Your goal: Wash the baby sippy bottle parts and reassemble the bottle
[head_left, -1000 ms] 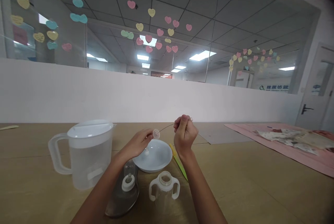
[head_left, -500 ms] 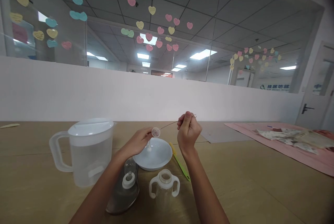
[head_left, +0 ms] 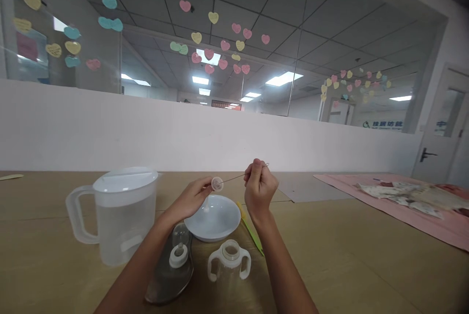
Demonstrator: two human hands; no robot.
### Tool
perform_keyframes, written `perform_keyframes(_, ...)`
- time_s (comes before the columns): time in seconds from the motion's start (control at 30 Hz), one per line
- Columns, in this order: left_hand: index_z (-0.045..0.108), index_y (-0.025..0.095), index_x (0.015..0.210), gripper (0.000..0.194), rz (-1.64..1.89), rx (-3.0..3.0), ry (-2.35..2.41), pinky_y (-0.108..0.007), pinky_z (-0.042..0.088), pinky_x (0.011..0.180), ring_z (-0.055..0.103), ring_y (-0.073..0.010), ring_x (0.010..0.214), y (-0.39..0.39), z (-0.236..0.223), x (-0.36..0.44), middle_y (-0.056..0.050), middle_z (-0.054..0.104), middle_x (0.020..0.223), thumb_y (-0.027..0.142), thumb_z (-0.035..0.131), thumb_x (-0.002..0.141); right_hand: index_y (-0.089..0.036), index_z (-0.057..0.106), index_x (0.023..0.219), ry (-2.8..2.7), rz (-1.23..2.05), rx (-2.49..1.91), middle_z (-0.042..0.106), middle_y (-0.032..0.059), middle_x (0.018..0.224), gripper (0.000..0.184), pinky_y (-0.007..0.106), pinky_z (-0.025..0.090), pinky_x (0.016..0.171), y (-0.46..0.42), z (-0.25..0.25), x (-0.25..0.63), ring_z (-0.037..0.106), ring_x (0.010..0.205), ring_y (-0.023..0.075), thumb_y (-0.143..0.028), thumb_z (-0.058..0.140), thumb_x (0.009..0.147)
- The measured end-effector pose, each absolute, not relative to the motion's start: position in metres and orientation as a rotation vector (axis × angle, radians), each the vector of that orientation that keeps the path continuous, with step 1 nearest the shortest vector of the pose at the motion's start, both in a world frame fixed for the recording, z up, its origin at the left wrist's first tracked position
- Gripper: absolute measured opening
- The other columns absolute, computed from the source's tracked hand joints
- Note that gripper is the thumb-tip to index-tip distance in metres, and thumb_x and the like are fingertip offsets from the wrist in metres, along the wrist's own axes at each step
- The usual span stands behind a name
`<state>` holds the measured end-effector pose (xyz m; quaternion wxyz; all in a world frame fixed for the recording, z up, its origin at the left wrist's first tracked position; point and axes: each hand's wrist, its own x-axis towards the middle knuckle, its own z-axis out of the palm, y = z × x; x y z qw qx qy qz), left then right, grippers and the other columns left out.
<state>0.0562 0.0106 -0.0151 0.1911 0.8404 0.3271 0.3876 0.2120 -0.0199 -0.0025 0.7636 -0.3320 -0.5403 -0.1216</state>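
My left hand [head_left: 194,197] pinches a small round translucent piece [head_left: 217,184] by its edge, above a white bowl [head_left: 220,226]. A thin wire [head_left: 233,177] with a looped end runs from my closed right hand [head_left: 260,184] to the face of this piece; whether its tip is inside, I cannot tell. A small whitish part [head_left: 207,205] shows below my left fingers, against the bowl. Nearer me stands an uncapped clear bottle [head_left: 229,260] with two white handles. A white collar with a nipple [head_left: 179,255] rests on a grey tray [head_left: 168,282], beside a clear dome cap [head_left: 181,234].
At the left stands a lidded translucent pitcher [head_left: 126,226] with a big handle. A yellow and green brush-like tool [head_left: 252,233] lies between the bowl and my right wrist. Farther right, a pink cloth [head_left: 414,211] bears papers or fabric. A white wall [head_left: 205,138] rises behind the table.
My right hand has moved slightly left, closer to the round piece, bringing the wire with it. My left hand keeps the same hold. The whole view has shifted a little.
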Motion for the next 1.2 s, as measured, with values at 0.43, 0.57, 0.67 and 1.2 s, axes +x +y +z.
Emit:
perform_keyframes(0.43, 0.057, 0.015, 0.087, 0.029, 1.094, 2.320, 0.773, -0.029, 0.041, 0.079, 0.051, -0.0158, 0.083, 0.005, -0.016, 0.065, -0.005, 0.059, 0.088, 0.030, 0.032, 0.085, -0.019, 0.041, 0.057, -1.369, -0.192, -0.831, 0.044, -0.0032, 0.050, 0.041, 0.020, 0.032, 0.051, 0.000, -0.020, 0.193, 0.041, 0.046, 0.0074, -0.036, 0.026, 0.090)
perform_keyframes(0.57, 0.055, 0.014, 0.084, 0.029, 1.040, 2.286, 0.794, -0.028, 0.042, 0.074, 0.051, -0.0164, 0.081, 0.004, -0.016, 0.067, -0.005, 0.059, 0.084, 0.032, 0.032, 0.085, -0.019, 0.045, 0.056, -1.440, -0.109, -0.953, 0.043, -0.0034, 0.046, 0.044, 0.021, 0.032, 0.051, 0.010, -0.028, 0.190, 0.041, 0.045, 0.0088, -0.040, 0.026, 0.089)
perform_keyframes(0.67, 0.054, 0.015, 0.083, 0.026, 1.045, 2.264, 0.823, -0.027, 0.042, 0.071, 0.051, -0.0153, 0.079, 0.005, -0.017, 0.068, -0.004, 0.057, 0.081, 0.031, 0.034, 0.084, -0.018, 0.054, 0.065, -1.415, -0.101, -1.002, 0.050, -0.0015, 0.054, 0.043, 0.022, 0.034, 0.055, 0.011, -0.028, 0.192, 0.047, 0.052, 0.0104, -0.040, 0.027, 0.089)
perform_keyframes(1.2, 0.058, 0.015, 0.086, 0.030, 0.971, 2.286, 0.850, -0.023, 0.039, 0.063, 0.050, -0.0129, 0.074, -0.007, -0.008, 0.071, -0.002, 0.057, 0.080, 0.033, 0.035, 0.084, -0.015, 0.060, 0.062, -1.273, 0.293, -0.822, 0.058, 0.0012, 0.058, 0.046, 0.025, 0.041, 0.061, 0.022, -0.016, 0.223, 0.052, 0.056, 0.0115, -0.049, 0.038, 0.083)
